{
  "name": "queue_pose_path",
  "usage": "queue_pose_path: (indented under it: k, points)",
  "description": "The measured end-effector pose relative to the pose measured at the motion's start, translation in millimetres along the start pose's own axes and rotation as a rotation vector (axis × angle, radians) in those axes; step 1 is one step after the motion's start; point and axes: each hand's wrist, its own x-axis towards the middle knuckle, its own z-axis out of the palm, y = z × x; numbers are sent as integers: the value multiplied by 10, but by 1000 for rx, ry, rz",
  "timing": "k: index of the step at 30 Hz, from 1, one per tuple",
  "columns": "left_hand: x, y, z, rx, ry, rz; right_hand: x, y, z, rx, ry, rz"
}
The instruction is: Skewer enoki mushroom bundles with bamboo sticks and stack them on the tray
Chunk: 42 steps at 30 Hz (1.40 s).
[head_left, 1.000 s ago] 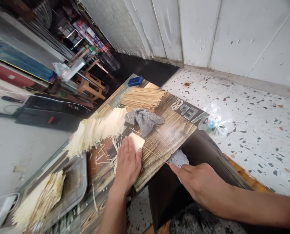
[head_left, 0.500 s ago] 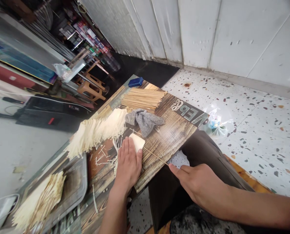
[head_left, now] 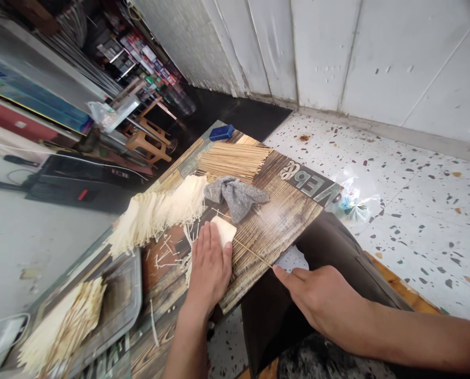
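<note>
Lying flat with its fingers stretched out, my left hand point(head_left: 211, 258) presses on a small cream-coloured sheet point(head_left: 224, 231), which looks like tofu skin. A thin wooden skewer point(head_left: 254, 253) runs from the sheet's right edge. My right hand point(head_left: 317, 292) is closed on the skewer's near end, just off the table edge. How far the skewer goes into the sheet is hidden. Behind the sheet lies a crumpled grey cloth point(head_left: 238, 197). Left of it is a long overlapping pile of cream sheets point(head_left: 159, 210), with loose pale strips point(head_left: 166, 252) in front.
Many bare skewers point(head_left: 235, 159) lie together at the table's far end, beside a blue box point(head_left: 221, 132). A clear tray point(head_left: 138, 295) at the near left holds skewered sheets point(head_left: 67, 323). A plastic bag point(head_left: 355, 197) sits on the floor beyond the wood-patterned table point(head_left: 286, 210).
Both hands keep almost the same pose on the sheet and the skewer. Only a slight shift of the camera view shows.
</note>
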Motion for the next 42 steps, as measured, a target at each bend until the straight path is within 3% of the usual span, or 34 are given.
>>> queue_pose_path:
  k: [8,22,33,39,42]
  points:
    - [3,18,-3,-27,1,-18,-2,-60,-22,-111,76,-13]
    - [11,40,-22,-40,-15,-37,-51,2,14,-115,143,-54]
    - [4,32,-30,-21,-23,-18,2,-25,-10,-135,63,-7]
    - [10,74,-34,36,20,-9,9,8,39,-110,90,-18]
    - [-21,174,-130,108,120,8,-8,28,62,-109,169,-31]
